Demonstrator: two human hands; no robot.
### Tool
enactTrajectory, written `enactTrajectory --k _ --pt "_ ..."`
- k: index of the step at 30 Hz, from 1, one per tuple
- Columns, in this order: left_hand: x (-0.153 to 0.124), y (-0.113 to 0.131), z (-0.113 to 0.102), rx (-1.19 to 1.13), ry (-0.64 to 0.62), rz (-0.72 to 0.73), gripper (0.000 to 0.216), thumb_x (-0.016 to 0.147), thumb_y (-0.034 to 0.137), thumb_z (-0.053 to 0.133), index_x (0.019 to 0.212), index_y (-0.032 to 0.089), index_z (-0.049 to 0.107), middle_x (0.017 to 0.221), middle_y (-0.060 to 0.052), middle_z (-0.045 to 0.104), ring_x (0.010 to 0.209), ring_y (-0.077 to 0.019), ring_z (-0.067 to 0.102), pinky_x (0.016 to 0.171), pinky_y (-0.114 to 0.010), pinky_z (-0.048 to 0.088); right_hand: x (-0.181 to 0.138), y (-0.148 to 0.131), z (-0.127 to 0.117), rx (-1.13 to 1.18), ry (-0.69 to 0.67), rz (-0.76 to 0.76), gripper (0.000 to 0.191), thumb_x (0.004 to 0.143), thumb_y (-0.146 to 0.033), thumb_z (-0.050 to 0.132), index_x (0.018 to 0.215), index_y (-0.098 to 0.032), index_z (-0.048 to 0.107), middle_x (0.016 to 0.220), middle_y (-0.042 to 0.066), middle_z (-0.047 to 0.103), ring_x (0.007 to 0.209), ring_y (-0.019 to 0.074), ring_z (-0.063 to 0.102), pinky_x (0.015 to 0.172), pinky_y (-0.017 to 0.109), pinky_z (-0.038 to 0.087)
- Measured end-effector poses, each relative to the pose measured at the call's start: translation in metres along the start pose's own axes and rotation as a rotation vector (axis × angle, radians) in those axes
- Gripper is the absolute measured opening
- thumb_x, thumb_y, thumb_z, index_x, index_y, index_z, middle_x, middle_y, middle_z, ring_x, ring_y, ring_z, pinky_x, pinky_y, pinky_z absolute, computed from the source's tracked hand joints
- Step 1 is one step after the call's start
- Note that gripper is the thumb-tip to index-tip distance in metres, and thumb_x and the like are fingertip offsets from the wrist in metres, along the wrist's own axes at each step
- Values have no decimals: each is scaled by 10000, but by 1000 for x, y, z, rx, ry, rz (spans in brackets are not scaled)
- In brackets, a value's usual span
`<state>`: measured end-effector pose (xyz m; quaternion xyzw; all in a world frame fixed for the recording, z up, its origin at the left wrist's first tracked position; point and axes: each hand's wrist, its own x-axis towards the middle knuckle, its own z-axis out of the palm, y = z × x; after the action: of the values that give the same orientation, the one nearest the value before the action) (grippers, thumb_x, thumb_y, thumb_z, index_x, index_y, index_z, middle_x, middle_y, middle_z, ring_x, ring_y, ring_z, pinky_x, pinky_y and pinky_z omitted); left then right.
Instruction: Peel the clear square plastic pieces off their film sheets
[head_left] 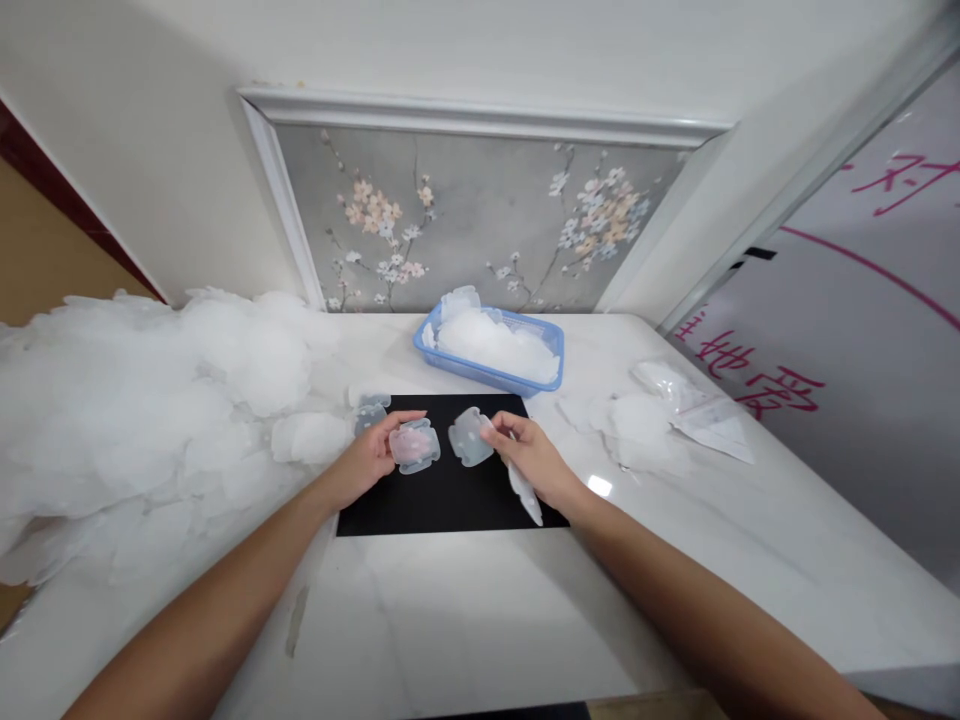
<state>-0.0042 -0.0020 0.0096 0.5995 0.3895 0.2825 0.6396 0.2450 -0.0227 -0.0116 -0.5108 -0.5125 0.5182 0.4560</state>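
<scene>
Left plastic piece [416, 446]: translucent, near-square, rounded corners, notched edges, pink of the fingers showing through. Right plastic piece [469, 438]: same outline, cloudy grey-white with lighter spots. Both were over the black mat [427, 505]; couldn't tell if they touched it.

Left hand [367, 458]: grip clamped on the left piece. Right hand [534, 460]: thumb and fingers pinched on the right piece's right edge, plus a white slim item [526, 497] under the palm, 1 piece or a stack, couldn't tell.

Count: 2 hands, 1 mat, 1 blue basket [487, 377] filled with similar pieces, 1 clear bag [716, 420] by a small pile [641, 430] at right, 1 big heap [150, 400] at left of the worktop [465, 610]. Heap pieces overlapped too much to count.

Both held pieces faced up toward the camera, long axis unclear. Slim item's long axis slanted from the fingers down-right, toward the mat's near edge.
</scene>
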Motion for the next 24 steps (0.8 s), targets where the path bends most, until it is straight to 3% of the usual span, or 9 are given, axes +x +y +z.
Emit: enactTrajectory --k 2,5,12,15,19,24 --pt "0 0 0 18 -18 -10 683 625 41 543 1286 212 522 1171 -57 663 1110 -220 596 1001 -373 408 2 -2 -3 107 -42 117 337 696 -497 719 814 -211 586 499 -69 463 402 77 368 399 219 236" --pt "1 1 -1 53 -35 -26 579 667 80 586 1231 210 566 1222 -68 654 1136 -236 595 1017 -381 409 6 -5 -7 215 -136 228 434 664 -477 738 957 -196 584 395 -127 346 332 53 242 380 215 159" --pt "5 -3 -2 226 85 -19 252 810 377 640 985 197 669 1163 -81 670 1069 -264 611 971 -407 429 9 -9 -12 269 -171 256 360 676 -455 711 883 -182 602 373 -119 361 323 45 229 381 214 142" --pt "3 -5 3 255 190 13 322 839 475 595 1007 215 684 1279 -68 606 1065 -250 594 919 -373 458 8 -9 -12 255 -167 262 333 693 -447 691 878 -183 608 370 -115 356 327 50 234 383 211 152" --pt "0 -3 12 -36 205 -97 390 856 500 578 1088 197 658 1048 -72 698 955 -230 639 872 -371 492 10 -6 -11 276 -161 259 305 681 -408 683 869 -179 611 373 -115 355 320 46 231 374 209 140" --pt "0 0 15 -349 185 -209 340 896 425 563 1131 195 648 1147 -96 690 1049 -236 646 939 -393 492 10 -3 -10 296 -160 257 295 675 -382 699 873 -175 627 387 -112 363 326 41 229 365 206 134"
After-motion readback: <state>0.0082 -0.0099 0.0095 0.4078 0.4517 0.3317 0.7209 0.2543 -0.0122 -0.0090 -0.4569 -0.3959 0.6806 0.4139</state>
